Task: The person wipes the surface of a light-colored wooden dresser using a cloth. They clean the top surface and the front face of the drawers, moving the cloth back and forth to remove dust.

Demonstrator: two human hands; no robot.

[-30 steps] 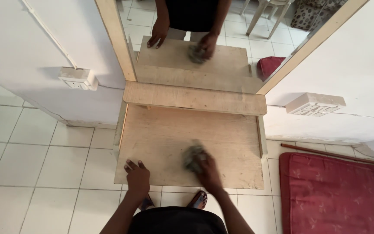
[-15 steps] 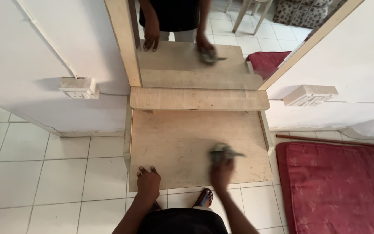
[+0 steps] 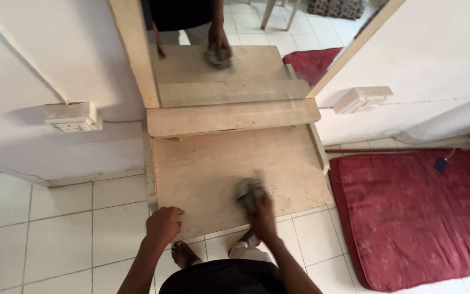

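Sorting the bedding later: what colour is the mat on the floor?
Dark red with a faint pattern, the mat shows in the head view.

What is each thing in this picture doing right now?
Right hand: pressing a cloth on the tabletop, blurred.
Cloth: crumpled under the right hand.
Left hand: resting on the tabletop's near edge, holding nothing.
Tabletop: flat, bare wood.
Shelf: bare.
Mirror: upright, reflecting the person.
Mattress: lying flat on the floor.
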